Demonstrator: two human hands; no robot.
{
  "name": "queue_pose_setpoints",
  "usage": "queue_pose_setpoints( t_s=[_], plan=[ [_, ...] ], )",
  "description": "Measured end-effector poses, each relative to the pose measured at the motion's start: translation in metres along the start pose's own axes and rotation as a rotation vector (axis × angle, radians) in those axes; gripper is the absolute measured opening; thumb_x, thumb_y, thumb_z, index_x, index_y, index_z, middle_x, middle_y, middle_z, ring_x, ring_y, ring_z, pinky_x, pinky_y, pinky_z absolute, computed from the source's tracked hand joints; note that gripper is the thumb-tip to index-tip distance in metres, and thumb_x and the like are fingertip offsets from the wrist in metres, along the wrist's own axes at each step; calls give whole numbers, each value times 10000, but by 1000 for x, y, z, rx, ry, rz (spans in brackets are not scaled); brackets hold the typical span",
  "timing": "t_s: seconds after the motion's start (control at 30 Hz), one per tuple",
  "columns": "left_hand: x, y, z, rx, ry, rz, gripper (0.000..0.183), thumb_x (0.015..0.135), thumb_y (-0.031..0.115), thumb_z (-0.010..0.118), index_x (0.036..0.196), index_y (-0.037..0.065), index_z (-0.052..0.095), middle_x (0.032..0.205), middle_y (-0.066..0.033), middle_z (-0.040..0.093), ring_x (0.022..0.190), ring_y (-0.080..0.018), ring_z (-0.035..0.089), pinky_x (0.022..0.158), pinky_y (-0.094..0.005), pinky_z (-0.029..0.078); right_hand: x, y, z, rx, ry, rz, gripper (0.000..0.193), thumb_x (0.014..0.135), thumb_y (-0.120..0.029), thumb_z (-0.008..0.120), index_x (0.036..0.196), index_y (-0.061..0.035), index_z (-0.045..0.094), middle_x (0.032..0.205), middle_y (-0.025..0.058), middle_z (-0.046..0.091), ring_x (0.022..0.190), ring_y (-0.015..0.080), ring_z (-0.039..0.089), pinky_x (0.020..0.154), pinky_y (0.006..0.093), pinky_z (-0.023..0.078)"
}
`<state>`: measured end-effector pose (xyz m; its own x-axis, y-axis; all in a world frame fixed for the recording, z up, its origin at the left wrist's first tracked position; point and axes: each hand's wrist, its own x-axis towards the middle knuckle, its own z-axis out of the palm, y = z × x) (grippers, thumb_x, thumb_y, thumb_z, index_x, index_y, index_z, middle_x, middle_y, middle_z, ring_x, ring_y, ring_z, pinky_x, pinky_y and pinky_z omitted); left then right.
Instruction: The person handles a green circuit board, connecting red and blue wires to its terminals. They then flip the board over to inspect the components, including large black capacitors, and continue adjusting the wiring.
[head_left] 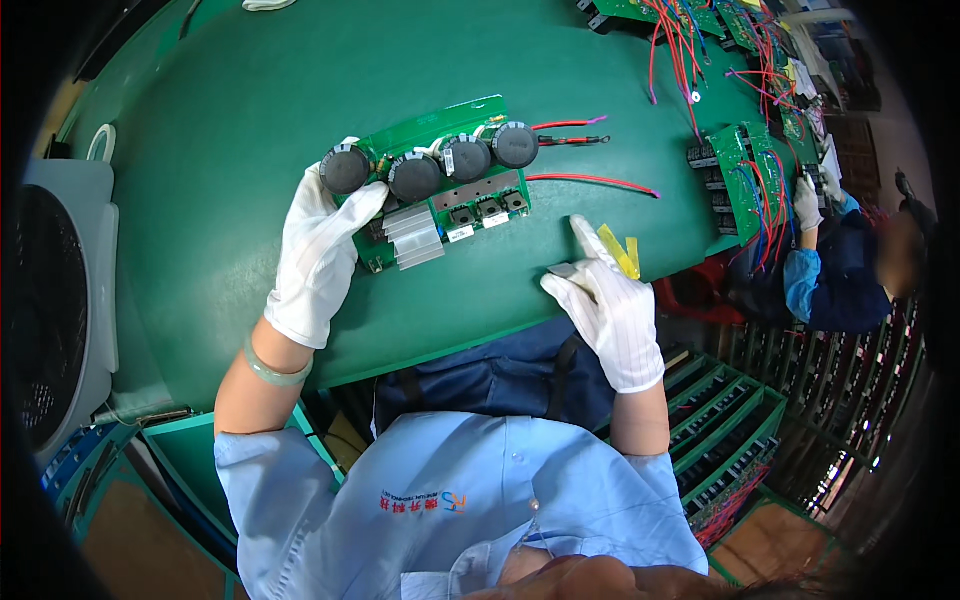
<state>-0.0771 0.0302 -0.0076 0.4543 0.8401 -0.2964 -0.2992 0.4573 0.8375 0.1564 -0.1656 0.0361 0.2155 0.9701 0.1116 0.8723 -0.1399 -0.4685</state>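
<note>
My left hand (325, 240), in a white glove, grips the left end of a green circuit board (420, 130). Several large black capacitors (466, 158) stand in a row along the board, with a finned metal heatsink (414, 237) at its near left. Red and black wires (590, 181) stick out from its right end. To the right of the board is my right hand (606, 310), also gloved in white, index finger stretched out and the other fingers partly curled. Strips of yellow tape (622, 252) cling by its index finger. It is apart from the board.
The green work surface (230, 90) carries more wired circuit boards (740, 185) at the right and far right. A co-worker's gloved hand (808, 203) is beyond them. A large fan-like grey unit (75, 300) stands at the left. Green racks (725, 420) holding boards are at the lower right.
</note>
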Motion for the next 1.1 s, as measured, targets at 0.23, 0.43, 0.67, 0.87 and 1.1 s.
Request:
queue_pose_setpoints(
  t_s=[0.23,0.43,0.67,0.87,1.1],
  plan=[
    [2,1,0,-31,-53,-15,552,882,48,756,1350,-9,468,1262,-82,558,1166,-164,568,1061,-328,446,-54,33,7,-29,132,148,186,812,-109,819,883,-21,671,1366,265,589,900,337,732,769,354,580],
    [0,6,1,-13,-37,-81,542,881,70,764,1330,-20,474,1240,-88,571,1165,-163,565,1056,-333,451,-90,29,11,500,341,593,146,873,-56,764,946,57,707,1095,188,730,837,198,718,594,252,551],
    [-1,6,5,67,-72,-79,598,874,124,786,1334,-57,449,1217,-108,579,1108,-168,597,1024,-330,472,-41,-8,20,929,452,431,503,970,-229,685,1366,49,551,833,80,647,629,76,537,608,200,438],
    [6,7,3,89,-83,-71,679,854,180,825,1333,-94,429,1196,-118,594,1102,-168,599,1025,-318,463,-9,-22,66,968,325,226,354,998,-51,563,1341,38,557,906,117,658,702,127,573,663,256,492],
    [6,3,-2,46,-61,-46,681,851,184,834,1336,-80,436,1204,-98,605,1125,-162,587,1045,-316,439,7,-28,53,611,-29,153,412,854,13,689,1261,-37,653,897,96,678,725,211,659,718,309,537]
  ],
)
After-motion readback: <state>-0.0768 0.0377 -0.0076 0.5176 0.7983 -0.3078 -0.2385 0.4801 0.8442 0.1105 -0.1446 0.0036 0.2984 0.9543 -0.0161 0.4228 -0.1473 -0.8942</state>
